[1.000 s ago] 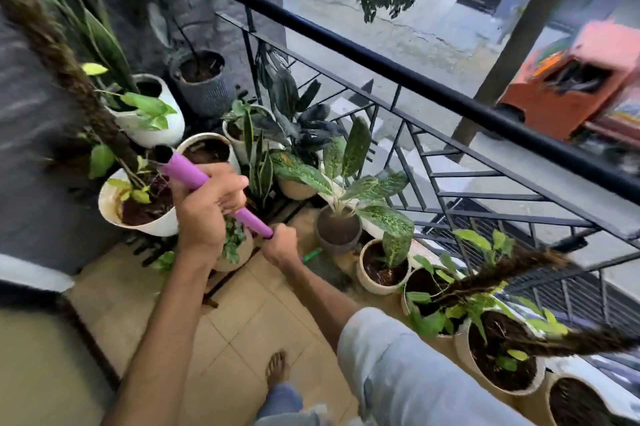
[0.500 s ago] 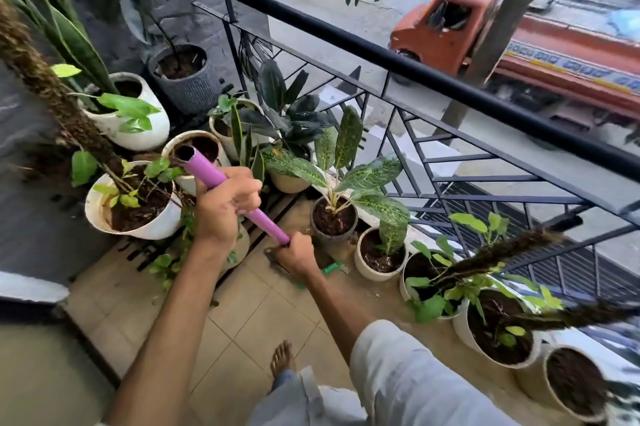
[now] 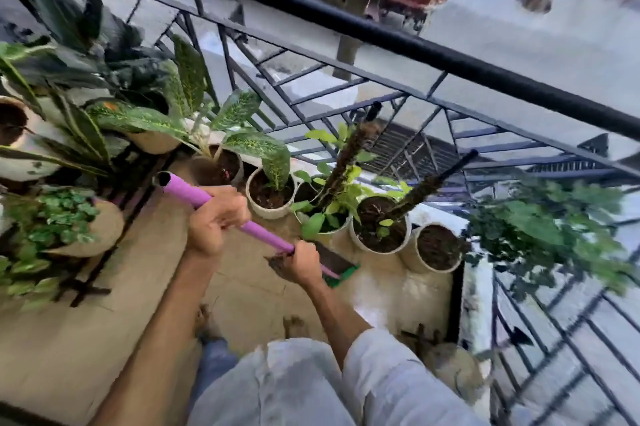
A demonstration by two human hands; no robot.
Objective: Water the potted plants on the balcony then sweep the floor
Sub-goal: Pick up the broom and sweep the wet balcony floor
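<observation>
Beside the row of white pots [image 3: 272, 195] along the railing [image 3: 398, 41], both hands grip a purple broom handle [image 3: 221, 209]. The left hand [image 3: 216, 223] wraps its curled fingers round the handle nearer the pots' far end, near the open top of the tube; the right hand [image 3: 301, 261] closes round it lower down, just in front of the pots, where the green broom head [image 3: 341, 276] meets the floor [image 3: 145, 273]. The split grip likely gives leverage: the upper hand steers, the lower presses the bristles down. The head lies close against the pots, probably to draw out dirt gathered at their bases. The sweeping step seems under way; blur hides the bristles' detail.
</observation>
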